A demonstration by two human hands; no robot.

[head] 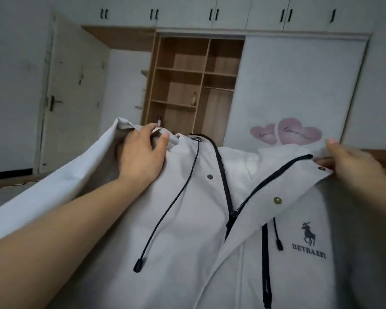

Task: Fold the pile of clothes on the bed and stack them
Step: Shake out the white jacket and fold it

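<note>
Head view: white zip-up hooded jacket (187,219) held up in front of the person, filling the lower frame, front facing the camera, black zipper (228,197) open at the top and closed lower down. Left hand (140,152) grips the left shoulder/collar area, fingers curled over bunched fabric with the thumb on the front. Right hand (352,166) pinches the right collar flap near a snap button (320,168). Black drawstring (165,217) hangs loose down the left panel, toggle end free. Chest logo (309,239) at lower right. Left sleeve trails off toward lower left. Bed not clearly in view, pile not visible. Behind: open wooden wardrobe shelves (183,85), sliding door with pink heart stickers (285,132), room door (74,90) ajar at left. Step looks like spreading the jacket out before the fold; nothing stacked yet that I can see. Risks: thin pinch on the right flap could slip and drop that side; half-open zipper lets the panels skew, giving a crooked fold; loose drawstring or trailing sleeve may get trapped inside.
</note>
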